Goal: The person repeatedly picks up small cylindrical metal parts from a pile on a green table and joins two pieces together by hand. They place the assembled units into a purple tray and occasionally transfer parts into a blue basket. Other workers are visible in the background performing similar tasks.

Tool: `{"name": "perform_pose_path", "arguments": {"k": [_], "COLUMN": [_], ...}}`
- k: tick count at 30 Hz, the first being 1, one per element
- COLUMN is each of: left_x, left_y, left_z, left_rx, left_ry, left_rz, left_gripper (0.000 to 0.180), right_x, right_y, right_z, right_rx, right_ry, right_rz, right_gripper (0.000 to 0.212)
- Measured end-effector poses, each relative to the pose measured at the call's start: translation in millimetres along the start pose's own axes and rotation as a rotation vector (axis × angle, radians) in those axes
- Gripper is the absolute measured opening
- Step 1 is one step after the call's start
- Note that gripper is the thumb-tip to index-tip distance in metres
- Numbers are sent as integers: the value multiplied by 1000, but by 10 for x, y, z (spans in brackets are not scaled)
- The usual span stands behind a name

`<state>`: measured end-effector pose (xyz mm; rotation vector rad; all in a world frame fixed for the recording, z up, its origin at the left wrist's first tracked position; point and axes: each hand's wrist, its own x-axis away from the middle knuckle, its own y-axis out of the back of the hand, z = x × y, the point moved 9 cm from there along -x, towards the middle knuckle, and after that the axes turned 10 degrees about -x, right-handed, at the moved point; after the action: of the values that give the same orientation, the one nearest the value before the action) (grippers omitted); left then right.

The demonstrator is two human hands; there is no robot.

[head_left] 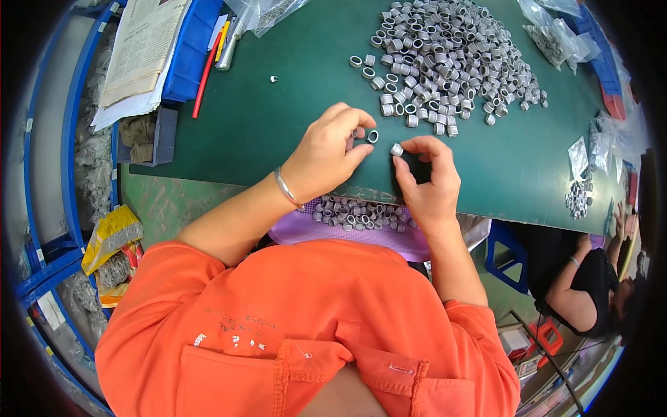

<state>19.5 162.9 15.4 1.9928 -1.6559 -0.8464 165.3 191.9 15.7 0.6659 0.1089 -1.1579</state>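
Note:
My left hand (332,149), a metal bangle on its wrist, is over the green table with curled fingers. A small grey metal ring (373,137) is at the tips of its thumb and index finger, its hole facing up. Part of what looks like another ring shows among the curled fingers. Close by, my right hand (432,182) pinches a second short metal ring (397,149) between thumb and index finger. Beyond both hands lies a large heap of similar metal rings (445,62), with several loose ones at its near edge.
Below the table edge, a purple basket (385,240) holds more rings. A blue bin (193,52) with papers, a red pen (206,82) and a grey box (165,137) are at left. Plastic bags (556,42) and a small ring pile (578,198) lie right, near another person (580,285).

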Motion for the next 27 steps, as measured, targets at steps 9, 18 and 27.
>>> {"name": "perform_pose_path", "arguments": {"k": [9, 18, 27], "left_x": [221, 279, 153], "left_y": [-282, -207, -18], "left_z": [55, 91, 241], "left_rx": [531, 549, 382], "left_ry": [319, 345, 248], "left_rz": [265, 229, 76], "left_gripper": [14, 11, 10], "right_x": [108, 266, 399], "right_y": [-26, -210, -156], "right_z": [18, -257, -206], "right_rx": [-596, -1191, -901], "right_ry": [-55, -650, -675], "right_rz": [-38, -2, 265], "right_gripper": [54, 11, 12]}}
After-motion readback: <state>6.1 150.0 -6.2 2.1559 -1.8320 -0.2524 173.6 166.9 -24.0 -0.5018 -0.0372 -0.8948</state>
